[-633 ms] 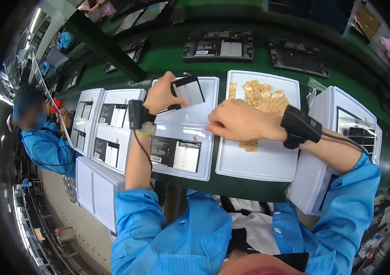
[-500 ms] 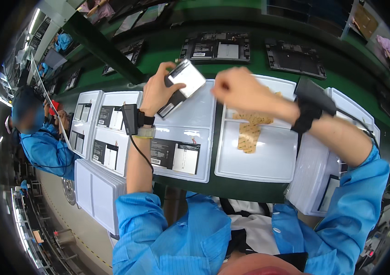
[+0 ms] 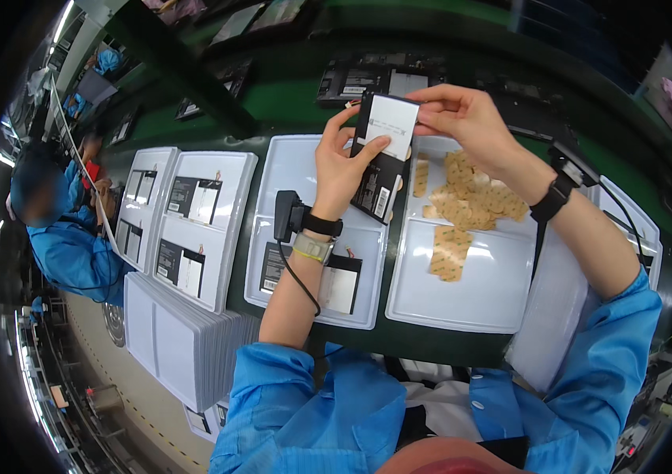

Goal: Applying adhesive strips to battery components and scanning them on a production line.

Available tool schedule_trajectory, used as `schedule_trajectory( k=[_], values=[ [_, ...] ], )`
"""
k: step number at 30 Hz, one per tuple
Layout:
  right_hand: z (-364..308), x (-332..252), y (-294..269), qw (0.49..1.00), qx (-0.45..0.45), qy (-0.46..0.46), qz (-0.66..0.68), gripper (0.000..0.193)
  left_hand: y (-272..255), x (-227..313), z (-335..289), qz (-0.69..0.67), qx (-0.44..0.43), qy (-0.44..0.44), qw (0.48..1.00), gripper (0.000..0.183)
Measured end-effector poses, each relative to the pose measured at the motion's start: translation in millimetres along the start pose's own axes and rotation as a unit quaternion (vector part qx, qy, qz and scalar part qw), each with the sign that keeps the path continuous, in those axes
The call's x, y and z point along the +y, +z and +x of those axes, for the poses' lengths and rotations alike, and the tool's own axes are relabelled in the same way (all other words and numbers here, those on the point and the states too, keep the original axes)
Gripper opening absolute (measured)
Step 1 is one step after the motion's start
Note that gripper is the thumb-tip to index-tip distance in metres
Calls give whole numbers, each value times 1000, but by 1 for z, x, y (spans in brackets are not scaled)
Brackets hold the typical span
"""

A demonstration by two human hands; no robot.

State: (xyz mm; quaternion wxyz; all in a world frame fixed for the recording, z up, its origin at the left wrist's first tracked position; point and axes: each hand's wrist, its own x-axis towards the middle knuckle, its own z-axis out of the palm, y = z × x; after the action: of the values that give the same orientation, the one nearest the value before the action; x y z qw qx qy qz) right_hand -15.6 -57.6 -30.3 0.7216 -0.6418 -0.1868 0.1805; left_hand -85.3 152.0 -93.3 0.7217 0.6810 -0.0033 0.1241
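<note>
A flat battery (image 3: 383,178), black with a white panel and a small wired connector at its top left, is held up tilted over the trays. My left hand (image 3: 340,162) grips it from the left, thumb across its front. At its upper right corner, my right hand (image 3: 470,126) has thumb and fingers closed on the edge; whether they also pinch a liner behind it cannot be told. Below my right hand, tan paper liners (image 3: 470,193) lie heaped in a white tray (image 3: 462,304). Another white tray (image 3: 273,229), under my left forearm, holds a similar battery (image 3: 341,288).
Farther left, a white tray (image 3: 229,178) holds batteries, beside a tall stack of white trays (image 3: 186,340). Open device housings (image 3: 344,79) line the green bench behind. A green post (image 3: 186,75) rises at the back left. A person in blue (image 3: 75,253) works at far left.
My left hand has carried the battery to the right and turned it more upright. My right hand has gone from a loose fist beside it to a grip at its upper corner.
</note>
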Motion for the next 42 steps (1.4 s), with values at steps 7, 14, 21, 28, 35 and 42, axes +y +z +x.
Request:
schedule_trajectory(
  k=[7, 14, 21, 28, 35, 42],
  values=[
    [6, 13, -9, 993, 78, 50, -80, 24, 5, -1, 0, -108, 17, 36, 993, 67],
    [-21, 5, 31, 998, -4, 58, -24, 24, -1, -6, -3, -84, 48, -10, 995, 71],
    [-24, 0, 30, 999, 8, 34, -28, 20, 2, -14, -4, -8, -63, 71, 995, 91],
    [-17, 10, 23, 998, -2, 3, -57, 19, 5, -11, -7, -244, -79, -19, 966, 73],
    [-34, 13, 46, 990, -5, -17, -141, 16, 6, -11, -9, -177, -5, 27, 984, 73],
    [-45, 10, 54, 977, 26, -68, -199, 14, 16, -9, -14, -174, 48, 38, 983, 75]
  ],
)
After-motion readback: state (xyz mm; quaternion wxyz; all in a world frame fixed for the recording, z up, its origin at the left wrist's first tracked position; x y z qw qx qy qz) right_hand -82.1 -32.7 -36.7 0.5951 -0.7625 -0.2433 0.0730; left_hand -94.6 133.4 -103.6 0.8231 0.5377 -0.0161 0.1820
